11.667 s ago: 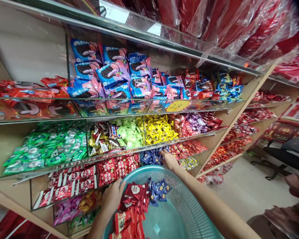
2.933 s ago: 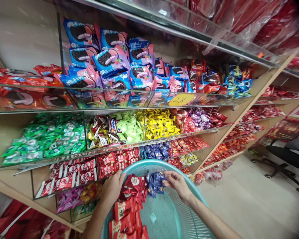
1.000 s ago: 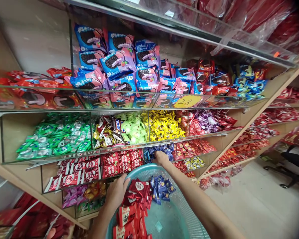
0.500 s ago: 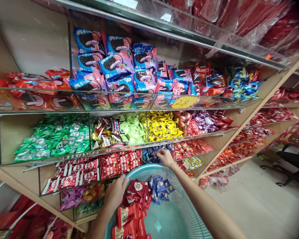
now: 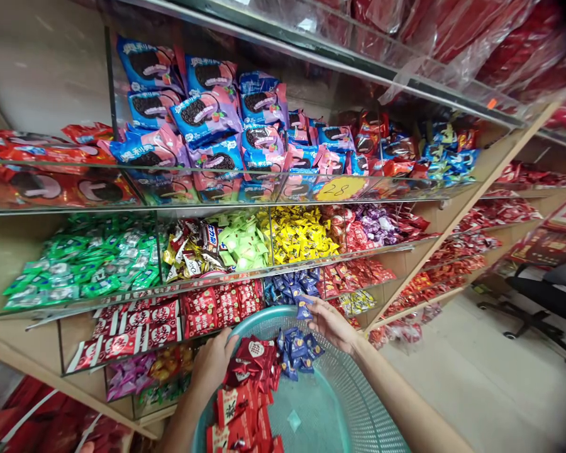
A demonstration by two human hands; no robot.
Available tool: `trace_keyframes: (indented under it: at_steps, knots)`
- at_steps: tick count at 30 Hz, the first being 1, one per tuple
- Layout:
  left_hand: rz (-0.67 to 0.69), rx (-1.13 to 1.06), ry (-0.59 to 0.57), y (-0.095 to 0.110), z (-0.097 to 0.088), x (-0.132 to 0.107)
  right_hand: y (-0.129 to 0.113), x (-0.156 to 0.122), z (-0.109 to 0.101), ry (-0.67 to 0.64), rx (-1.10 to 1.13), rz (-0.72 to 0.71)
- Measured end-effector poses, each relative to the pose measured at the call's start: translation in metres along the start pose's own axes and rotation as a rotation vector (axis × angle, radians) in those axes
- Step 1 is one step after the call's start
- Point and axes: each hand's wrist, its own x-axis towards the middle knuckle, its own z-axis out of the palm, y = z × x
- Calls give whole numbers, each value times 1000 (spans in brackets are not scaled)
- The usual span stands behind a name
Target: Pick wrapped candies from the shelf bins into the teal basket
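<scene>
A teal plastic basket is in front of me, tilted toward the shelves. My left hand grips its left rim. Over the far rim, my right hand pinches a small blue-wrapped candy between thumb and fingers. Inside the basket lie a pile of blue candies, dark red packets and brighter red packets. Just beyond the rim, more blue candies fill a shelf compartment, with red-and-white packets to their left.
Above are compartments of green candies, yellow candies and blue-pink cookie packs behind clear panels. A yellow price tag reads 28. A slanted wooden divider runs at the right, with a black wheeled chair on the floor beyond.
My right hand has drawn back from the blue candy compartment to above the basket's rim, a blue candy now showing in its fingers. My left hand stays on the rim. The view has shifted slightly.
</scene>
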Motion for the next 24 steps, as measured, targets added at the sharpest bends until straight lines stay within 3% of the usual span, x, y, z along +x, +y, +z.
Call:
trace_keyframes:
  at_steps: [7,17,24]
  knots:
    - [-5,-5,-7,-2,0,0,2,-5,-14,28,123,69]
    - [-5,5,-6,1,-4,0,18,-9,-9,-113,205,70]
    - [1,2,-2,1,-6,1,24,-10,-5,-101,186,101]
